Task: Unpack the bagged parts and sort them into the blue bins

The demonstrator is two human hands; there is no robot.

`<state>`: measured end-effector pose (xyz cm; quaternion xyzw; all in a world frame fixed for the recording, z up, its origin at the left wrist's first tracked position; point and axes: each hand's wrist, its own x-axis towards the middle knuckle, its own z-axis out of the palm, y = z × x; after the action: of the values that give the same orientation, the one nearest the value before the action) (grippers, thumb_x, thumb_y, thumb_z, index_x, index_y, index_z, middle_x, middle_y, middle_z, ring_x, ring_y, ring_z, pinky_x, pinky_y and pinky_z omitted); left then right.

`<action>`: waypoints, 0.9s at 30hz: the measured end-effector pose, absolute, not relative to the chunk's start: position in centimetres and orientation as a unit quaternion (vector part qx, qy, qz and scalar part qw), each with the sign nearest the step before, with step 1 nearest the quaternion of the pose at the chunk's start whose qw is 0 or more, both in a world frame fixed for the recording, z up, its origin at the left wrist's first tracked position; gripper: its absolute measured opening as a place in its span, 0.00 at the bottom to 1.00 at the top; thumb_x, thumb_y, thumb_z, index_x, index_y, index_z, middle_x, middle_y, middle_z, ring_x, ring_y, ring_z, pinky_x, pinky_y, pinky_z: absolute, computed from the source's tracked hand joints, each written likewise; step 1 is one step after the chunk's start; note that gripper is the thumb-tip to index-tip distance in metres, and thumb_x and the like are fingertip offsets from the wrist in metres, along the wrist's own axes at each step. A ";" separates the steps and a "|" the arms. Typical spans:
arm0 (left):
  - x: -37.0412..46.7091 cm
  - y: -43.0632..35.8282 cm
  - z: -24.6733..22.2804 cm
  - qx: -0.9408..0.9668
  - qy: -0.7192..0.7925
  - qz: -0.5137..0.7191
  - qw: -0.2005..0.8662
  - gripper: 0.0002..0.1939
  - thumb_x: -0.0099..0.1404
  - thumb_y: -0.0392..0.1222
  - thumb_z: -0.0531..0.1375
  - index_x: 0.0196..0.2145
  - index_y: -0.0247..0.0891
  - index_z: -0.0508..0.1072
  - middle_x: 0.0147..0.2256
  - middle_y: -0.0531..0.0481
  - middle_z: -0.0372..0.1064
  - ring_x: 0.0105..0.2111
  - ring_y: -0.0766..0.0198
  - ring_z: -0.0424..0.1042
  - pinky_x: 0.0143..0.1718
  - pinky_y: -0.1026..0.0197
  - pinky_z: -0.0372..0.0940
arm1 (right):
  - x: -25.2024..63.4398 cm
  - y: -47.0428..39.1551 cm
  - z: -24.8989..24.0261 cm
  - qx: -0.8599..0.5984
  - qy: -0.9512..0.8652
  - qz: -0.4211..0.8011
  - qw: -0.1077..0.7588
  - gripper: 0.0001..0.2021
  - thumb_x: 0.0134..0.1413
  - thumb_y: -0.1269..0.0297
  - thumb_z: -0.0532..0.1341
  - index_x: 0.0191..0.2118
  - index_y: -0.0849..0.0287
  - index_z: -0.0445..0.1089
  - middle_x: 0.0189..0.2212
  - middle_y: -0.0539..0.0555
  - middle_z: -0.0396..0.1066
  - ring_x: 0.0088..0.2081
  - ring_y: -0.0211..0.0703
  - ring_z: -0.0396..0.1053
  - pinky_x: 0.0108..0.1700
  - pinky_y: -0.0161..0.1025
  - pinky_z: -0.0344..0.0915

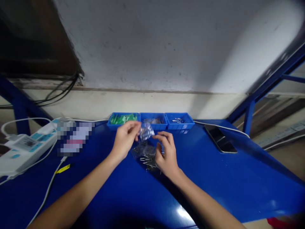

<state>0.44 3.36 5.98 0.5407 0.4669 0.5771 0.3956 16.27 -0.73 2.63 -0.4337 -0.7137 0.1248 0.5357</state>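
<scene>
A small clear plastic bag (146, 131) is pinched at its left edge by my left hand (126, 136). Just right of the bag is my right hand (166, 152), its fingers curved and apart; no object shows between them. Below the bag, several thin metal pieces (148, 159) and more clear plastic lie on the blue table (205, 184), partly hidden by my right hand. Behind stand a blue bin with green packets (122, 119), a middle bin with plastic-wrapped pieces (156, 121) and a right bin with metal pieces (178, 121).
A dark phone (220, 139) lies at the right. On the left are a white power strip (30, 146) with cables, a pixelated item (75, 138) and a yellow tag (63, 168). Blue frame bars flank the table, and a wall rises behind it.
</scene>
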 end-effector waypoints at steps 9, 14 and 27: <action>3.3 10.8 5.8 0.728 0.514 0.430 0.145 0.13 0.59 0.42 0.59 0.41 0.35 0.72 0.43 0.42 0.66 0.43 0.55 0.68 0.50 0.53 0.59 | 20.7 4.0 1.3 -0.568 -0.736 0.098 0.356 0.14 0.51 0.77 0.52 0.37 0.58 0.73 0.36 0.57 0.71 0.39 0.47 0.66 0.43 0.41 0.62; 1.0 2.7 1.5 0.801 0.453 0.366 0.138 0.10 0.64 0.43 0.53 0.41 0.41 0.71 0.43 0.45 0.65 0.48 0.55 0.65 0.51 0.55 0.57 | 24.5 4.7 2.3 -0.616 -0.718 0.132 0.295 0.10 0.56 0.65 0.54 0.37 0.55 0.73 0.30 0.53 0.75 0.32 0.44 0.71 0.33 0.36 0.61; -1.2 2.6 0.2 0.745 0.614 0.240 0.103 0.17 0.60 0.48 0.58 0.47 0.44 0.71 0.54 0.41 0.61 0.54 0.42 0.57 0.49 0.41 0.51 | 20.7 3.0 0.7 -0.543 -0.812 0.098 0.190 0.12 0.52 0.69 0.59 0.43 0.58 0.71 0.37 0.58 0.68 0.40 0.47 0.66 0.45 0.42 0.60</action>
<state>-1.18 2.55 0.21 0.7450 0.6139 0.2399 0.1028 20.71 3.00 0.75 -0.5426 -0.8123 0.0981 0.1900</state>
